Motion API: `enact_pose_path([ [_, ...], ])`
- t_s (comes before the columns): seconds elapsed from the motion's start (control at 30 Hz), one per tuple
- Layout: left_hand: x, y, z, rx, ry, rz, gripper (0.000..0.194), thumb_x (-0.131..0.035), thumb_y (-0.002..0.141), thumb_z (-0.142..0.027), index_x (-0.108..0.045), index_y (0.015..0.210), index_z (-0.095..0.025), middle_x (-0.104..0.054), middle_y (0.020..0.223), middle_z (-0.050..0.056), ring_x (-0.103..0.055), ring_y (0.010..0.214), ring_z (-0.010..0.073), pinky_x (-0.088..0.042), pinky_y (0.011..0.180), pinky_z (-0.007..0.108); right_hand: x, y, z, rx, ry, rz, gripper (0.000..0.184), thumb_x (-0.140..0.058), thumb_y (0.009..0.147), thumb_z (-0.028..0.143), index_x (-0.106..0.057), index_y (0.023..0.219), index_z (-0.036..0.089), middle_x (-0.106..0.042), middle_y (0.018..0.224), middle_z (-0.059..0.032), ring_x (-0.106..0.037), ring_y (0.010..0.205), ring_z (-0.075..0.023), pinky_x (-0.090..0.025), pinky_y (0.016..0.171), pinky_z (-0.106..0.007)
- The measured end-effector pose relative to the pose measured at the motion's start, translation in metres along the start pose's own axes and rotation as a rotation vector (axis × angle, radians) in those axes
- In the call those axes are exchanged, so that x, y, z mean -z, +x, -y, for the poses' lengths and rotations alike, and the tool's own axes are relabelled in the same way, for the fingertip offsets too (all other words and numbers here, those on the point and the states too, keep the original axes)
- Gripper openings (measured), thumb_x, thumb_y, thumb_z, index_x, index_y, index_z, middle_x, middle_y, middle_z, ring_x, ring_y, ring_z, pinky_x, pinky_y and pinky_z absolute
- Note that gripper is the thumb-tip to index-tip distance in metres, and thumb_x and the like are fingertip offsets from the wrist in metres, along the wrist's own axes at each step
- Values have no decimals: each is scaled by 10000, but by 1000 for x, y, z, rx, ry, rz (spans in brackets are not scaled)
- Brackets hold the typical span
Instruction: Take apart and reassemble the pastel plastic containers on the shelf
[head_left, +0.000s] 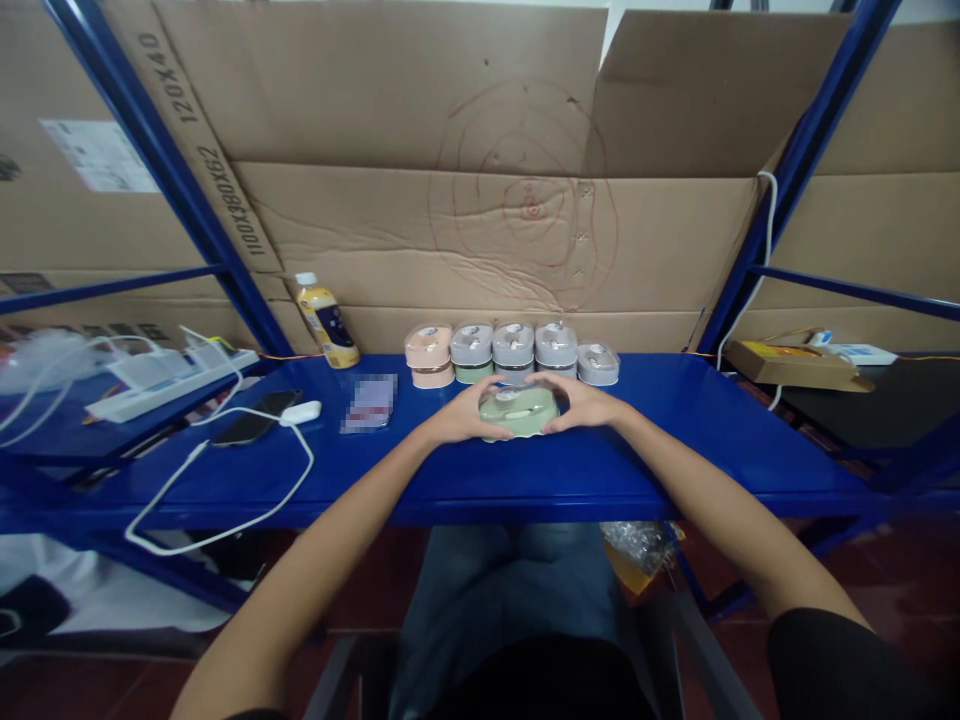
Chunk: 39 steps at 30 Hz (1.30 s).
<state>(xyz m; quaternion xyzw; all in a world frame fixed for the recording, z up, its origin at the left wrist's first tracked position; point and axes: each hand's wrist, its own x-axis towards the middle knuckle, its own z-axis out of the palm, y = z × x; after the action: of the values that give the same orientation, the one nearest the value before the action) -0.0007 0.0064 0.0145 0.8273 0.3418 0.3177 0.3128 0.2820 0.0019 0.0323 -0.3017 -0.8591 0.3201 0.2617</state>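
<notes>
A green box with a clear lid (517, 410) is held between both hands near the middle of the blue shelf. My left hand (466, 412) is curved round its left side, and my right hand (581, 402) grips the right side. Something pale and slim shows through the lid. Just behind stands a row of similar clear-lidded boxes, mostly stacked in pairs: a pink stack (430, 355) at the left, then a grey box over a green one (472, 352), more grey ones (556, 347), and a single grey box (598, 365) at the right end.
A yellow-labelled bottle (330, 325) stands at the back left. Nearby lie a blurred flat packet (369, 403), a phone (257, 418) and a white cable (217, 528) hanging over the front edge. A power strip (172, 387) is farther left; an open cardboard box (799, 366) sits right.
</notes>
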Motion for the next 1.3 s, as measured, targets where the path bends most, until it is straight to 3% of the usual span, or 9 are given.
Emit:
enact_pose_path([
  [0.13, -11, -4, -3, -38, 131, -37, 1185, -956, 566, -510, -374, 1551, -204, -632, 1379, 175, -605, 1311, 379, -462, 1125, 556, -4, 0, -8, -41, -117, 35, 1053, -908, 644, 512, -441, 1538, 211, -549, 1529, -140, -545, 1394, -346, -423, 1196, -522],
  [0.23, -19, -2, -4, -32, 175, -61, 1198, -944, 574, -548, -357, 1562, -212, -611, 1404, 182, -604, 1301, 404, -474, 1103, 566, -14, 4, -1, -40, -299, -43, 1066, -902, 619, 615, -494, 1509, 194, -577, 1478, -174, -559, 1358, -392, -453, 1154, -570],
  [0.37, -24, 0, -2, -46, 156, -53, 1230, -937, 583, -563, -316, 1584, -208, -596, 1418, 194, -588, 1317, 417, -458, 1117, 569, -29, 11, 11, -3, -451, -135, 1023, -863, 647, 672, -525, 1491, 201, -629, 1368, -182, -606, 1259, -395, -513, 1060, -577],
  [0.5, -20, -3, 3, -49, 166, -71, 1281, -942, 588, -586, -268, 1612, -214, -577, 1429, 186, -572, 1323, 403, -463, 1110, 558, -19, 7, 11, 30, -434, -197, 907, -808, 727, 677, -564, 1448, 183, -655, 1331, -170, -643, 1187, -353, -526, 1042, -535],
  [0.57, -17, -4, 5, -92, 210, -75, 1125, -901, 664, -596, -366, 1581, -224, -568, 1421, 166, -562, 1323, 380, -450, 1127, 547, -4, 2, 5, 20, -399, -278, 830, -773, 778, 664, -576, 1431, 192, -659, 1351, -161, -650, 1184, -341, -517, 1051, -530],
  [0.7, -16, -7, 3, -159, 326, -1, 570, -736, 866, -587, -699, 1311, -233, -566, 1342, 136, -558, 1298, 338, -424, 1160, 521, 25, -9, -8, -59, -370, -430, 706, -711, 846, 650, -605, 1389, 210, -692, 1310, -146, -668, 1148, -332, -524, 1016, -531],
  [0.9, -13, -5, -2, -146, 344, -78, 469, -560, 981, -561, -754, 1244, -224, -570, 1350, 128, -494, 1379, 341, -402, 1189, 511, 38, -14, -8, -133, -387, -518, 680, -703, 844, 648, -615, 1358, 212, -727, 1211, -129, -684, 1045, -309, -531, 942, -505],
  [1.1, 21, -9, 13, -37, 337, -403, 563, -452, 995, -596, -730, 1230, -166, -630, 1225, 130, -583, 1235, 308, -449, 1137, 476, 48, -21, 0, -170, -339, -364, 678, -712, 842, 606, -592, 1384, 216, -692, 1284, -129, -669, 1099, -310, -532, 960, -482],
  [1.3, 38, -35, 35, 149, 510, -241, 604, -498, 942, -694, -744, 1187, -201, -597, 1090, 109, -572, 1208, 339, -445, 1121, 525, 64, -29, -14, -386, -349, 0, 812, -861, 670, 592, -633, 1346, 204, -735, 1131, -108, -707, 973, -303, -574, 863, -437],
])
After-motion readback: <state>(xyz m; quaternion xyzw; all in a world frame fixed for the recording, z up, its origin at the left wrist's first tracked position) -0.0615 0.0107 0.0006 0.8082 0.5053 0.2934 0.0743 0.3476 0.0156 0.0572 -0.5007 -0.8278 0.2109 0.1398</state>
